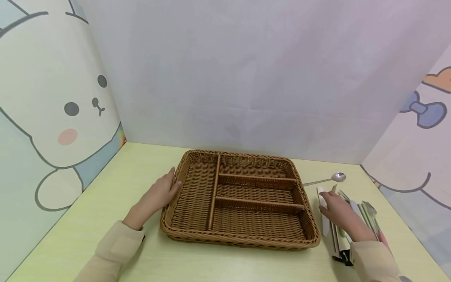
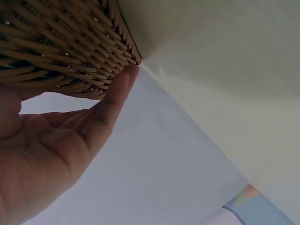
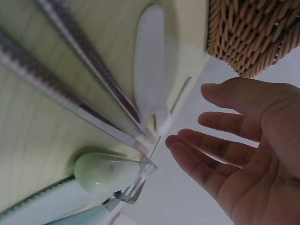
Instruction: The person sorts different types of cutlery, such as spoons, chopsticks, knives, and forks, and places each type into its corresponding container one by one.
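Observation:
A brown wicker basket (image 1: 253, 239) with a long left compartment and three shorter right ones sits mid-table. My left hand (image 1: 160, 192) grips its left side, thumb over the rim and fingers along the outer wall (image 2: 84, 61). Beyond the basket's right side, my right hand (image 1: 340, 213) hovers over spread cutlery, fingers relaxed and apart, holding nothing. Around it lie a white knife (image 3: 151, 61), two metal chopsticks (image 3: 89, 56) and a pale green rounded handle (image 3: 105, 172). A silver spoon (image 1: 339, 177) lies farther back, its handle reaching the basket.
Right of that hand lie forks (image 1: 370, 207) and other green-handled cutlery, partly hidden by the forearm. One piece has a pink handle (image 1: 382, 238). A black item (image 1: 347, 258) lies near the right sleeve. Pale walls close off the back; cartoon-printed panels stand at both sides.

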`<state>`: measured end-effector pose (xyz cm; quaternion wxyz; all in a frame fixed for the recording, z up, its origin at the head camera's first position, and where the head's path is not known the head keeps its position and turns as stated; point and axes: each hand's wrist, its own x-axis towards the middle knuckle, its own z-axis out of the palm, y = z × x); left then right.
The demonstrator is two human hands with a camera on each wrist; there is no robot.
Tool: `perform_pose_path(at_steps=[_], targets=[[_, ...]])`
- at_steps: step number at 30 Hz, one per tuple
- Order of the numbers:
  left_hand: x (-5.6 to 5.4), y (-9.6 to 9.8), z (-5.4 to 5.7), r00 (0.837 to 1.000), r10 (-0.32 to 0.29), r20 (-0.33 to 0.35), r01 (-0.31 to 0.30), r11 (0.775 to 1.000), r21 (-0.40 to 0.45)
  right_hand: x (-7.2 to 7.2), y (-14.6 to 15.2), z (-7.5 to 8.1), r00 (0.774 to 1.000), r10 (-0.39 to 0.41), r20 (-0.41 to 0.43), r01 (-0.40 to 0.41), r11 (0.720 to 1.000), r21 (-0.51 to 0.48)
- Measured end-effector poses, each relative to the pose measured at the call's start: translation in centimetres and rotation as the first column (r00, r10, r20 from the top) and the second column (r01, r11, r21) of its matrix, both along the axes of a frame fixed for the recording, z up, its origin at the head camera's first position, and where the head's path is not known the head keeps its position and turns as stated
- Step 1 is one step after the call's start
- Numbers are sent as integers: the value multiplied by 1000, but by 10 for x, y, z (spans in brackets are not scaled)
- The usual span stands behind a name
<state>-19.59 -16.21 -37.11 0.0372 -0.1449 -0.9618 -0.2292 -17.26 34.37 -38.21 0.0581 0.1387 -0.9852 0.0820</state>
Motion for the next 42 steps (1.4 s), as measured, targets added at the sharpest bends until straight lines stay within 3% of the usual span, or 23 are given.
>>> perform_pose_path(at_steps=[8, 19, 42], targets=[[-4, 1, -6, 1000, -24, 7, 24, 1000, 10, -8, 2, -8, 1000, 11, 6, -11, 1000, -2], [-4, 2, -11, 1000, -23, -6, 23, 1000, 7, -12, 0, -12, 998, -33, 48, 33, 999, 12], [-3, 1, -12, 1000, -11, -16, 11, 1000, -3, -15, -2, -15, 988, -73, 135, 73, 997, 3]])
